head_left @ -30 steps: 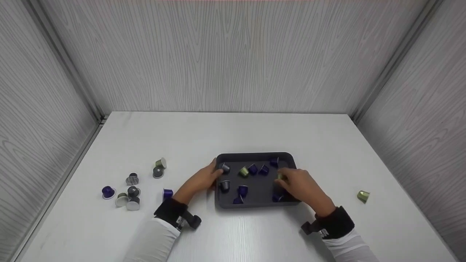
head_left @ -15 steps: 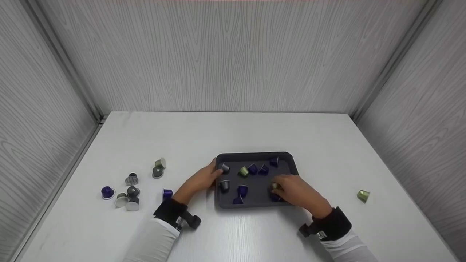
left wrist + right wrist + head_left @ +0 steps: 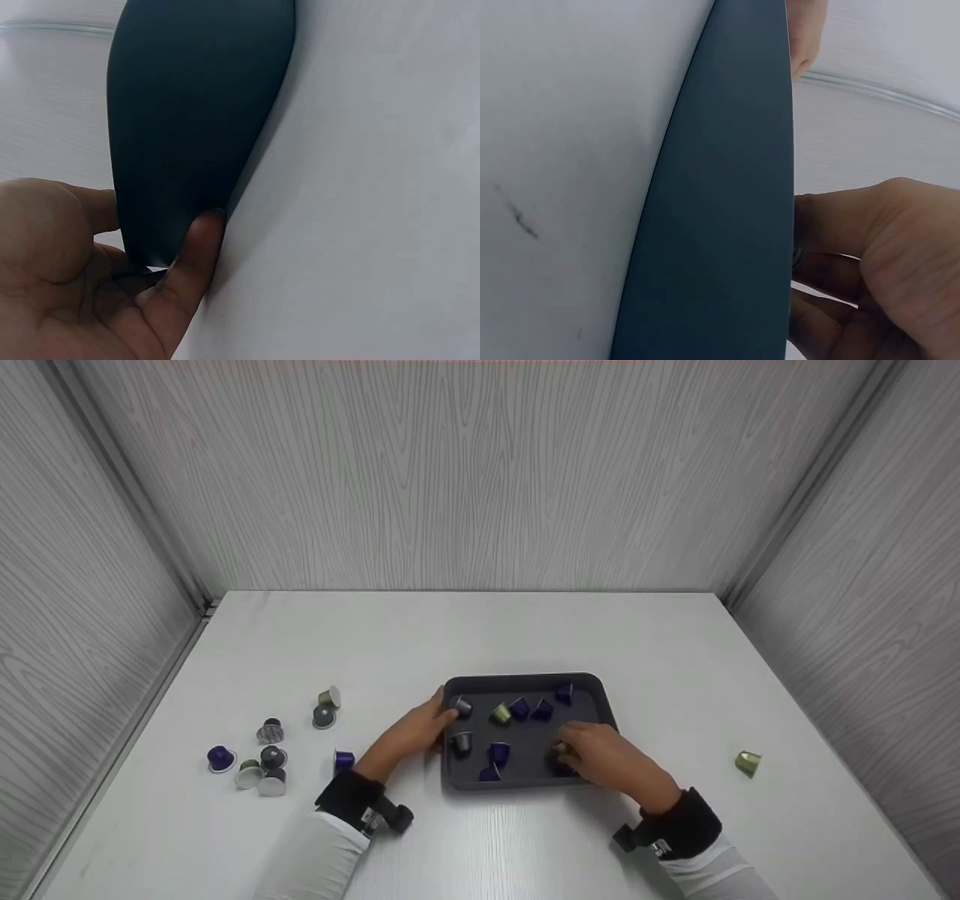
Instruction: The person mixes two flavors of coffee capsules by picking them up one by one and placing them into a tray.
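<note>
A dark grey rectangular tray (image 3: 525, 754) lies on the white table with several coffee capsules in it. My left hand (image 3: 409, 731) grips its left edge, thumb over the rim; the left wrist view shows fingers (image 3: 196, 244) beneath the tray's corner. My right hand (image 3: 611, 757) reaches into the tray's right part and pinches a green coffee capsule (image 3: 559, 748). A dark capsule just below it is mostly hidden. Also in the tray are another green capsule (image 3: 501, 713), purple capsules (image 3: 542, 709) and two dark grey capsules (image 3: 461, 744). The tray wall hides the right fingertips in the right wrist view.
Left of the tray lie several loose capsules: a purple one (image 3: 220, 758), a dark grey one (image 3: 324, 716), a green one (image 3: 328, 697) and others. Another purple capsule (image 3: 343, 761) is beside the left wrist. One green capsule (image 3: 748, 763) lies far right. Panels enclose the table.
My right hand has moved left and nearer to me inside the tray, carrying the green coffee capsule. The left hand and the tray have stayed in place.
</note>
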Tool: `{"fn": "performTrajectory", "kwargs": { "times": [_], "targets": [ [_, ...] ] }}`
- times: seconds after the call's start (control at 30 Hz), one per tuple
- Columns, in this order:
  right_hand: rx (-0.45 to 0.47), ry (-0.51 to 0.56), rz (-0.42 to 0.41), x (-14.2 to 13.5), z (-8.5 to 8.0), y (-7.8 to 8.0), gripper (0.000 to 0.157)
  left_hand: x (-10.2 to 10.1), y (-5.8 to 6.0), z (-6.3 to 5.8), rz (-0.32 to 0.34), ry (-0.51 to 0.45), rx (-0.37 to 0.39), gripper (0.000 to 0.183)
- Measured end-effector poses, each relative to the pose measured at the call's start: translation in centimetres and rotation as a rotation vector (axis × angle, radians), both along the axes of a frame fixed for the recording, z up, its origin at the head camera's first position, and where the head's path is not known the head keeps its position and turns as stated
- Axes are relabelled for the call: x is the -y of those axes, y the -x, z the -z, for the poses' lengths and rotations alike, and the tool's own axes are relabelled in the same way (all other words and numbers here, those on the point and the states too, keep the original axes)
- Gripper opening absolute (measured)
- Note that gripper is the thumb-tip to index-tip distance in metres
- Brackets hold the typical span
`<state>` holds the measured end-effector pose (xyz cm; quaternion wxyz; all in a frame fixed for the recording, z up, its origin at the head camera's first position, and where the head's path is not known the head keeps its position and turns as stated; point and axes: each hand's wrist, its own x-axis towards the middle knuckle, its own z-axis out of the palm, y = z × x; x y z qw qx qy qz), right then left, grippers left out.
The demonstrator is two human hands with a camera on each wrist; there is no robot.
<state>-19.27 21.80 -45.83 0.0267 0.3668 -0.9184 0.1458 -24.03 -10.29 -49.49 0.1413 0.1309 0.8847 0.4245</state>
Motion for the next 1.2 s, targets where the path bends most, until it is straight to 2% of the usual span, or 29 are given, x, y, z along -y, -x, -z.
{"fn": "performTrajectory", "kwargs": {
  "times": [0.2, 0.4, 0.67, 0.93, 1.2],
  "targets": [
    [0.002, -0.006, 0.002, 0.0, 0.1, 0.0, 0.019, 0.1, 0.1, 0.0, 0.01, -0.005, -0.034, 0.058],
    [0.003, -0.006, -0.011, -0.1, 0.1, 0.3, 0.015, 0.1, 0.0, 0.0, 0.007, -0.009, -0.042, 0.055],
    [-0.034, 0.063, -0.003, -1.0, -0.7, 0.6, 0.023, 0.2, 0.0, -0.1, 0.007, 0.008, -0.035, 0.064],
    [-0.1, 0.055, 0.045, -2.0, -0.7, 0.5, 0.026, 0.2, 0.1, 0.3, 0.007, 0.035, -0.031, 0.066],
    [-0.11, 0.051, 0.133, -4.1, -0.3, 0.2, 0.026, 0.3, 0.1, 0.2, 0.009, 0.031, -0.038, 0.066]
  ]
}}
